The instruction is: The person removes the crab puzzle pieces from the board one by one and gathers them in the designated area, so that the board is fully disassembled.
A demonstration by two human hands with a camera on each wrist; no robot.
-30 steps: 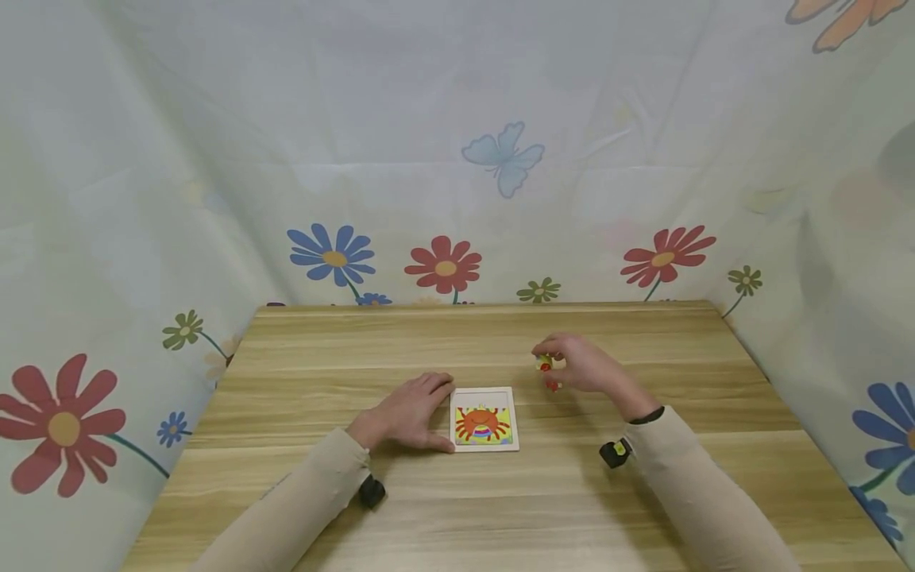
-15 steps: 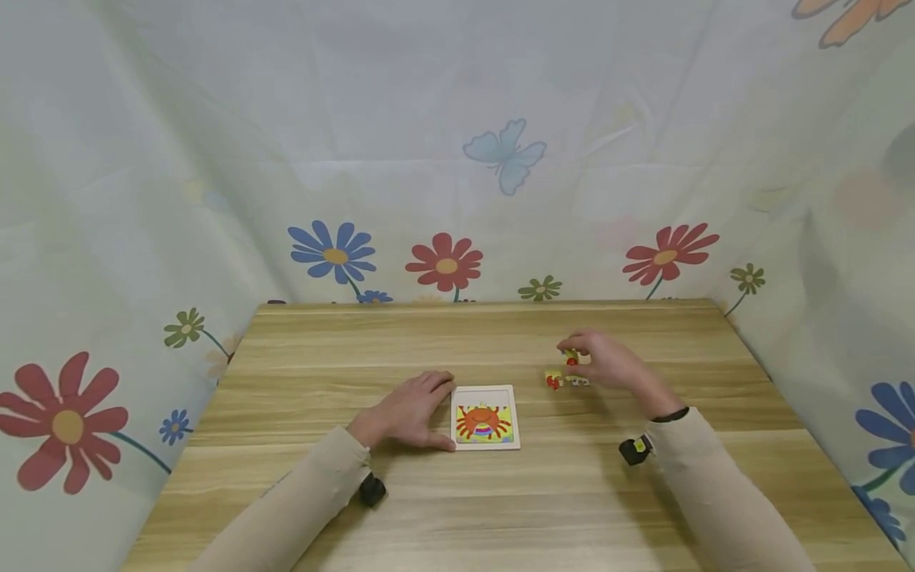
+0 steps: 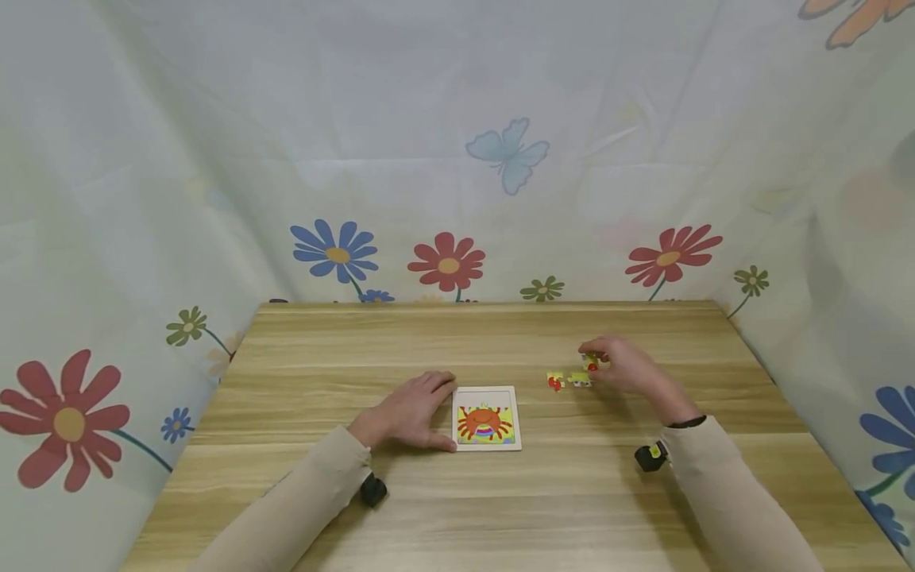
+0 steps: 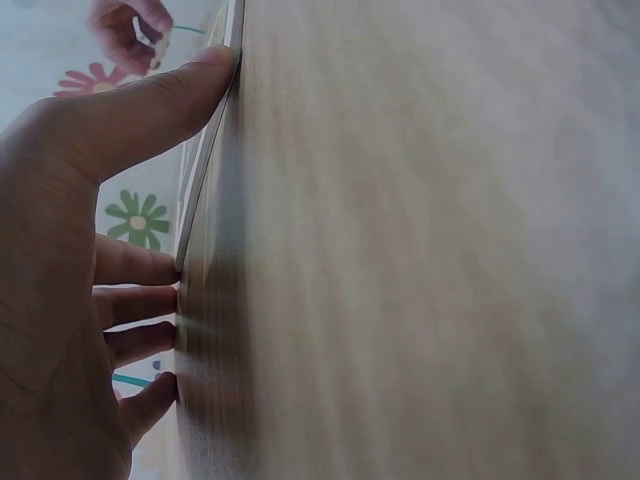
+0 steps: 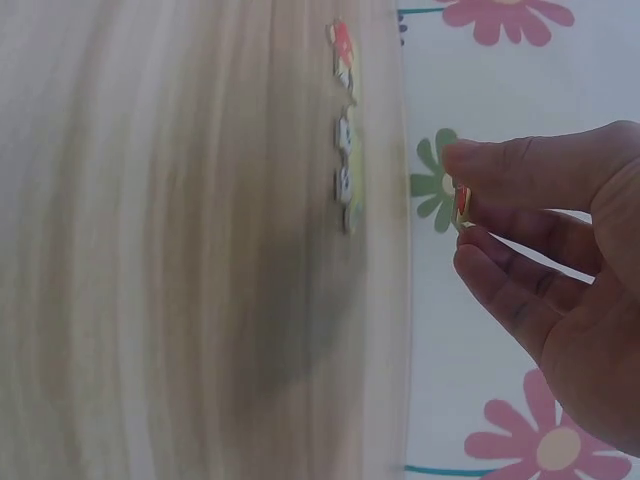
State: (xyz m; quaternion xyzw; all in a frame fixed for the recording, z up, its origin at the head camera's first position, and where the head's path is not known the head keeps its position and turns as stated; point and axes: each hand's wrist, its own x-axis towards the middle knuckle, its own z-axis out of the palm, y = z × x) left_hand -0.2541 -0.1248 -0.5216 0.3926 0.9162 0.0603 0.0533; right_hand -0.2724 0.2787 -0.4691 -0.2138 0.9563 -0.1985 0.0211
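A white-framed crab puzzle (image 3: 487, 427) lies on the wooden table, its lower part filled with the orange crab picture and a pale strip bare along its top. My left hand (image 3: 411, 411) rests at the frame's left side, thumb and fingers touching its edge, fingers fairly straight. Off to the right, my right hand (image 3: 629, 367) pinches a small yellow and red puzzle piece (image 5: 462, 205) between thumb and fingers, above the table. Two loose pieces lie just left of that hand: a yellow and red puzzle piece (image 3: 554, 381) and a mostly yellow puzzle piece (image 3: 580, 379).
The wooden table (image 3: 457, 508) ends at its far edge against a pale curtain (image 3: 400, 119) printed with flowers and a butterfly. More curtain hangs at both sides. A small black camera (image 3: 650, 457) sits under the right wrist, another (image 3: 372, 490) under the left.
My right hand has moved to the right with its puzzle piece, away from the frame. Two loose pieces now show on the table beside it. The left hand stays at the frame.
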